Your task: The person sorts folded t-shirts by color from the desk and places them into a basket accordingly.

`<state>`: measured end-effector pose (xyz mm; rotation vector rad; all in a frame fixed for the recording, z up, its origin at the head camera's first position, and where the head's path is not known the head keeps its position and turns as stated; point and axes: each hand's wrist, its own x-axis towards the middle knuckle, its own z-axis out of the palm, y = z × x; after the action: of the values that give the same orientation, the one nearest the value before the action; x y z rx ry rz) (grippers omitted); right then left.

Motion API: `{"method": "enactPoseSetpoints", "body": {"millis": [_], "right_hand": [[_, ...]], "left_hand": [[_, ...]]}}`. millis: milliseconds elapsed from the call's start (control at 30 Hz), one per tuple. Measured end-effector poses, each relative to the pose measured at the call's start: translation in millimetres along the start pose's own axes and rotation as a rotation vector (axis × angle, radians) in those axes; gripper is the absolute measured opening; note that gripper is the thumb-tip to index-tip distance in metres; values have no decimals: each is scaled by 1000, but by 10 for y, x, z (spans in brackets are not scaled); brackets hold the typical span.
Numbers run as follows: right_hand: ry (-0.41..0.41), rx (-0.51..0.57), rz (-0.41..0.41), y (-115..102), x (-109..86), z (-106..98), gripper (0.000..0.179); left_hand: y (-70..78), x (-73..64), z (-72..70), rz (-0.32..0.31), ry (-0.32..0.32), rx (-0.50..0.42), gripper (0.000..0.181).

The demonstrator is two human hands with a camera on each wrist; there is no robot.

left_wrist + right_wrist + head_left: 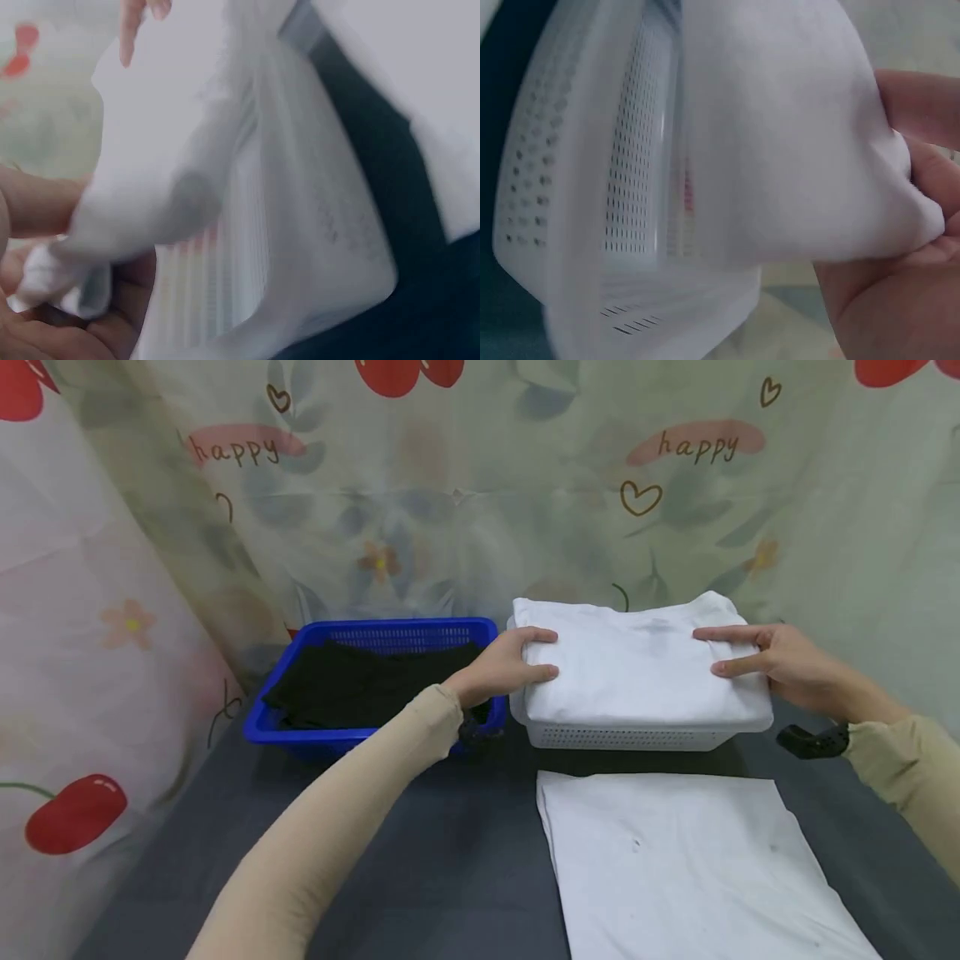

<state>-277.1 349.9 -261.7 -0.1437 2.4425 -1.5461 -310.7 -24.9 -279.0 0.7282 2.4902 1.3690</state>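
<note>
Both hands hold a folded white cloth (637, 672), perhaps a garment, over a white perforated basket (622, 738). At its left end, the left hand (504, 667) pinches the cloth between thumb and fingers. The right hand (798, 664) grips the opposite end the same way. In the left wrist view, the cloth's edge (56, 277) bunches inside the left hand. From the right wrist, the cloth (787, 142) hangs above the basket's slotted inside wall (634, 172), and part of the basket's inside shows below it.
Left of the white basket stands a blue basket (300, 737) with dark folded cloth (360, 685) in it. Another white cloth (690, 860) lies flat on the dark table (420, 877), in front of the white basket. A patterned curtain (450, 527) hangs behind.
</note>
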Motion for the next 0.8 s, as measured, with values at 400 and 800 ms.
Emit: {"method": "enactPoseSetpoints", "body": {"millis": [400, 800], "right_hand": [[-14, -255, 16, 56, 608, 124, 61], [-80, -473, 31, -82, 590, 197, 49]], "left_hand": [[-20, 497, 101, -161, -89, 278, 59], [149, 512, 234, -58, -173, 627, 13]]}}
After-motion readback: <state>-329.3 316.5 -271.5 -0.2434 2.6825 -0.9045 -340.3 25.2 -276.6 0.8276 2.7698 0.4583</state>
